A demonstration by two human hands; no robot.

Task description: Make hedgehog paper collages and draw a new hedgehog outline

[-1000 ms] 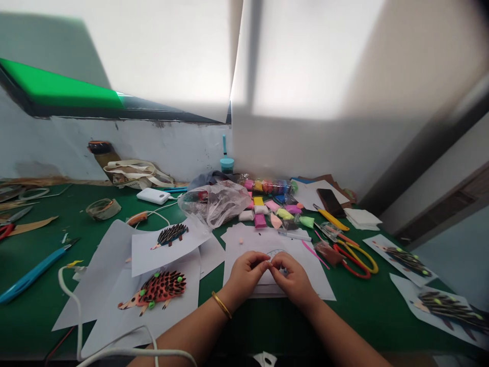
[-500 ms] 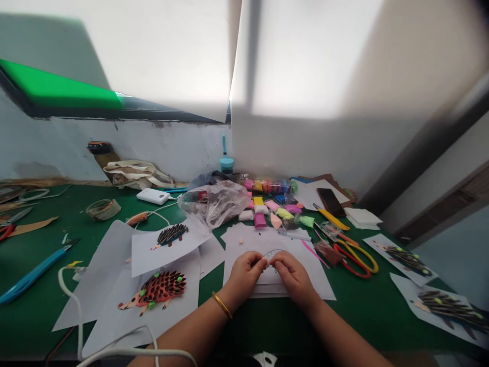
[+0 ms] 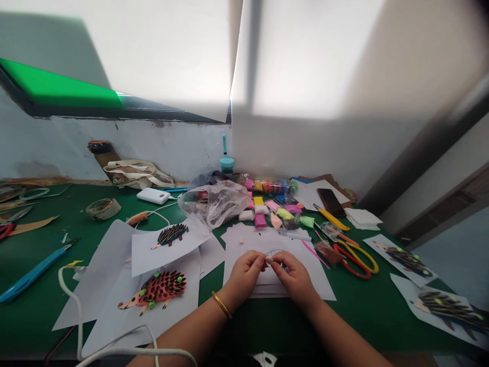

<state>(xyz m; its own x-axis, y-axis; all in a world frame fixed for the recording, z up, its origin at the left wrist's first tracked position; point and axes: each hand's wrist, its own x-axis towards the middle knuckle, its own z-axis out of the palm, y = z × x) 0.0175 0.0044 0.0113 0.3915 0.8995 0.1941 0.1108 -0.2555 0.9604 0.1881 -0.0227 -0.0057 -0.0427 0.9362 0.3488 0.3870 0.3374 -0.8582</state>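
Note:
My left hand (image 3: pixel 247 272) and my right hand (image 3: pixel 292 275) meet over a stack of white paper (image 3: pixel 317 283) at the centre. Both are closed, thumbs and forefingers pinched around a tiny pale piece (image 3: pixel 269 259) that shows between the fingertips. What it is cannot be made out. Part of a line drawing (image 3: pixel 275 252) on the top sheet shows behind my fingers. A small pale pink lump (image 3: pixel 241 240) and a tiny dark bit (image 3: pixel 260 234) lie on the paper beyond my hands. A gold bangle is round my left wrist.
Coloured clay packets (image 3: pixel 260 220) and a clear plastic bag (image 3: pixel 217 204) lie behind the paper. Red-and-yellow scissors (image 3: pixel 357 260), a yellow cutter (image 3: pixel 331 218) and a phone (image 3: pixel 330 202) are at right. Hedgehog pictures (image 3: pixel 153 293) flank both sides; a white cable (image 3: pixel 79 321) crosses the left front.
My fingertips have come together, and my right fingers have shifted slightly left. The pale piece now shows between both hands.

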